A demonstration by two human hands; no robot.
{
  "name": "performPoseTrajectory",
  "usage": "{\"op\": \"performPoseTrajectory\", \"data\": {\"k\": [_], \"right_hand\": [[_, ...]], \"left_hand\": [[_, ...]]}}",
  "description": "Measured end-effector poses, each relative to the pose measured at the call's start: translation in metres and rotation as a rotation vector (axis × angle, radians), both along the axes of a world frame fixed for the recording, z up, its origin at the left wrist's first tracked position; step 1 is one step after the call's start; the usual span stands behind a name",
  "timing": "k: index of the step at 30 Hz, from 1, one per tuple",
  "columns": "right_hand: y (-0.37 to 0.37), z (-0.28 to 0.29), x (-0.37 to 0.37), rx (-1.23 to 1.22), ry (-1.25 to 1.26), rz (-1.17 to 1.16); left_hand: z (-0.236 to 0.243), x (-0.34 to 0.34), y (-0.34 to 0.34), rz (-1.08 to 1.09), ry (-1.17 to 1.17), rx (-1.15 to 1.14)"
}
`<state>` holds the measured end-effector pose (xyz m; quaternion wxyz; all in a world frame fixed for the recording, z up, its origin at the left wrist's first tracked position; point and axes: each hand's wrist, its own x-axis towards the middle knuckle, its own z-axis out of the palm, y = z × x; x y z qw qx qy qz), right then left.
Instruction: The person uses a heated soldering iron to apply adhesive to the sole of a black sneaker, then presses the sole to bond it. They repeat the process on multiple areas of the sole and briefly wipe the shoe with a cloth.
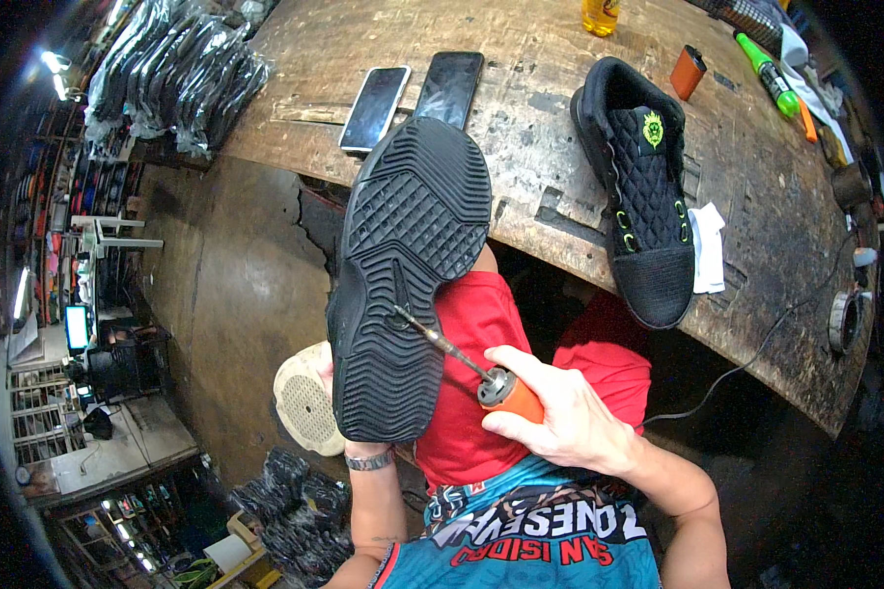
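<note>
Jersey (550,525) nearest. Shoe (403,275) raised sole-up beside red shorts (476,324), presumably to face the tool (447,347). Right hand (558,412) grips the tool between thumb and fingers; left hand (364,449) mostly behind shoe, grip cannot be told.

The black shoe (413,196) hides most of the left hand (367,449) (its grip unclear).

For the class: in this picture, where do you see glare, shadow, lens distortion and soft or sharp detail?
Head view: a lamp glares at upper left; head view: shadow darkens the space beneath the workbench; head view: fisheye distortion bends the far shelves, whose contents look indistinct; head view: the black sole's treads look crisp.
</note>
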<state>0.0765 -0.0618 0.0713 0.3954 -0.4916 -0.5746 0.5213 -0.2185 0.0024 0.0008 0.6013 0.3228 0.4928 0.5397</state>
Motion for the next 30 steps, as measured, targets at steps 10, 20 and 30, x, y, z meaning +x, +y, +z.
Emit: {"op": "performPoseTrajectory", "data": {"k": [10, 20, 30], "right_hand": [[-0.001, 0.002, 0.001, -0.063, -0.056, 0.061], [0.000, 0.001, 0.001, -0.045, -0.023, 0.027], [-0.002, -0.002, 0.001, -0.031, -0.090, 0.049]], "left_hand": [[-0.001, 0.000, -0.002, 0.040, 0.147, 0.015], [0.014, 0.010, -0.002, 0.012, 0.323, 0.044], [0.008, 0.009, -0.002, 0.056, 0.322, 0.106]]}}
